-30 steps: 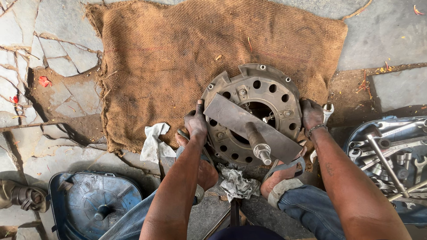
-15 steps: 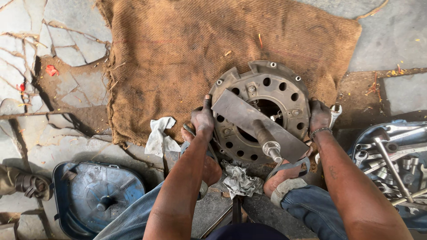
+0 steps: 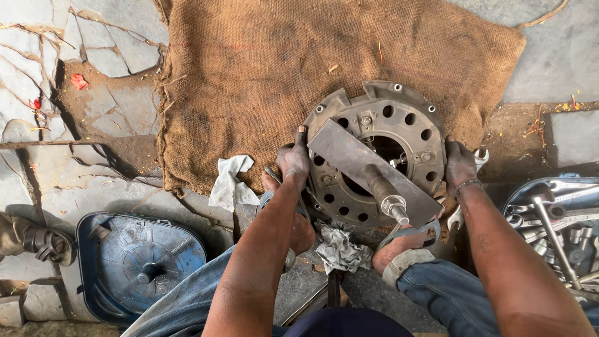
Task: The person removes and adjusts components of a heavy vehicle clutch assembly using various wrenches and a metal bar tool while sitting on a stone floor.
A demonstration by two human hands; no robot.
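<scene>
Burlap: coarse brown sacking (image 3: 262, 68) spread on the cracked stone ground (image 3: 43, 187), and my work sits at its lower right corner.
Main thing: round cast-metal clutch cover (image 3: 399, 122), greasy grey, ring of round holes plus bolt lugs on the rim.
On top: flat steel bar (image 3: 349, 156) lying diagonally across the cover, with a threaded bolt and nut (image 3: 392, 203) sticking up through it near the lower right.
Left hand (image 3: 293, 163): on the cover's left rim, fingers curled and pressed together against the edge by the bar's end.
Right hand (image 3: 460, 165): on the right rim, fingers bent down over the edge, gripping it. A spanner (image 3: 479, 156) peeks out just behind it.
Progress: my guess is mid-job. Bar and bolt are rigged on, the cover is in one piece, and no tool is in either hand, so the real work looks undone.
Around: white rag (image 3: 229, 181) at the burlap's lower edge, crumpled grey rag (image 3: 340, 249) between my feet, dark blue plastic lid (image 3: 140, 265) at lower left, tray of shiny sockets and wrenches (image 3: 561, 218) at right.
</scene>
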